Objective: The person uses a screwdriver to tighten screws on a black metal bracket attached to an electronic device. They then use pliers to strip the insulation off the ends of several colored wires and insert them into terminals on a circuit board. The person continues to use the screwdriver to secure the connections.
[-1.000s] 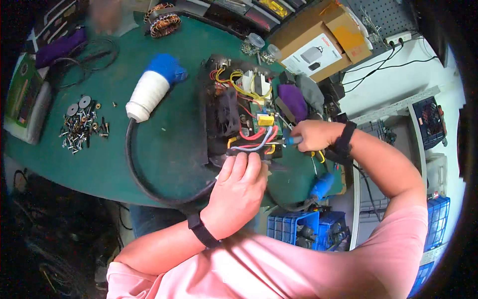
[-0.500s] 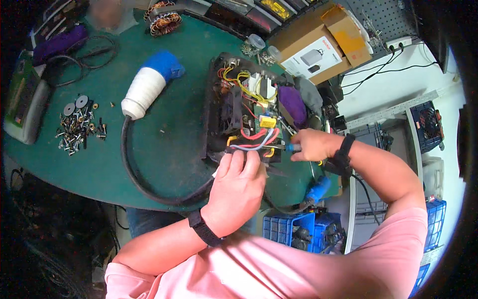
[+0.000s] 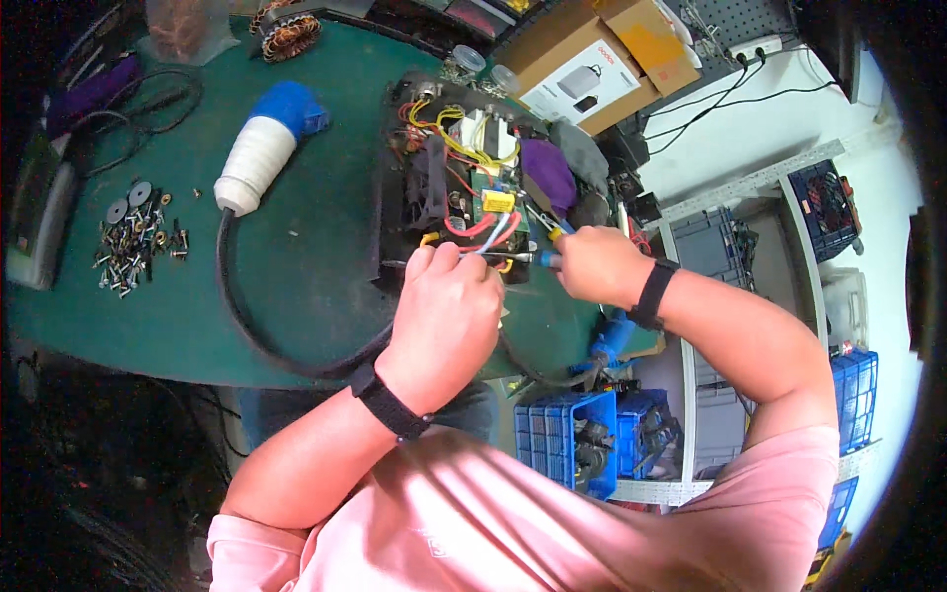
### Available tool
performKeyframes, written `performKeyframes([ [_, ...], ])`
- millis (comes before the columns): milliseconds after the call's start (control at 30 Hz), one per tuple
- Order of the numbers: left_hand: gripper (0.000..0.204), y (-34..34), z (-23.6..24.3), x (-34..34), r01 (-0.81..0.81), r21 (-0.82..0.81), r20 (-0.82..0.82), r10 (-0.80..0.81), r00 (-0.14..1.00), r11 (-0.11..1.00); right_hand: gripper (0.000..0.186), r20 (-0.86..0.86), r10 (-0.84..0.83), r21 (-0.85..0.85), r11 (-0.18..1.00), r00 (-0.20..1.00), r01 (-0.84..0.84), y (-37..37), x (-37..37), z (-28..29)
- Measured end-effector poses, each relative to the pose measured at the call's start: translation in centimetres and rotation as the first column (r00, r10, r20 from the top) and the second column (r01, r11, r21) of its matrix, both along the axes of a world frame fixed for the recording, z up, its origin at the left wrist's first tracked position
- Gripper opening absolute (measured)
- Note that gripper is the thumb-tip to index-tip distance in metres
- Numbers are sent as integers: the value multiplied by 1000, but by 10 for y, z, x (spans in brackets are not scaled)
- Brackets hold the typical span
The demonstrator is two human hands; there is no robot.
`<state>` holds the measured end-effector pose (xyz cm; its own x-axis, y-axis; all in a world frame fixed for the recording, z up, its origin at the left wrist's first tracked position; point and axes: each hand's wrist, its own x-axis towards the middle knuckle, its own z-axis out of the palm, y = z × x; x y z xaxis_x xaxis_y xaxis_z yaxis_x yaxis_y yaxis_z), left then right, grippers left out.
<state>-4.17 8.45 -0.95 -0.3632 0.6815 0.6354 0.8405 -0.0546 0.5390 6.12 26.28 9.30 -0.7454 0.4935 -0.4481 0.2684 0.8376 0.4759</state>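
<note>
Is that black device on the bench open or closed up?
Open: the black device has red wires and a yellow component exposed inside.

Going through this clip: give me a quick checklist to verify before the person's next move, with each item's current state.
1. Right hand has a grip on the blue-handled tool: ok.
2. Left hand is at the near edge of the opened device: ok.
3. Tool tip seated where it should be: cannot tell, too small and crowded by wires.
4. Loose screws kept apart from the device: ok, piled on the table's left side.
5. White-and-blue plug out of any socket: ok, it lies free on the table.
6. Fingers clear of the wires: not ok, the left fingertips are right beside them.
</note>
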Motion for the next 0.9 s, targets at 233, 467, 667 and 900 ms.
performKeyframes([
  [233, 7, -1, -2, 5, -32, -20, -32, 31, 999, 999, 20, -211, 175, 148, 978, 962, -146, -12, 28, -26],
  [467, 7, -2, -1, -3, -13, -45, -69, 10, 998, 999, 23, -154, -7, 29, 1000, 988, 12, -21, 18, -11],
  [667, 6, -2, 5, -1, 24, -69, -57, -28, 998, 997, 44, 305, -172, -296, 918, 937, 265, 22, -18, 11],
  [900, 9, -5, 4, -3, 20, -72, -27, -22, 999, 997, 46, 509, -289, -422, 737, 811, 528, 39, -37, 11],
])
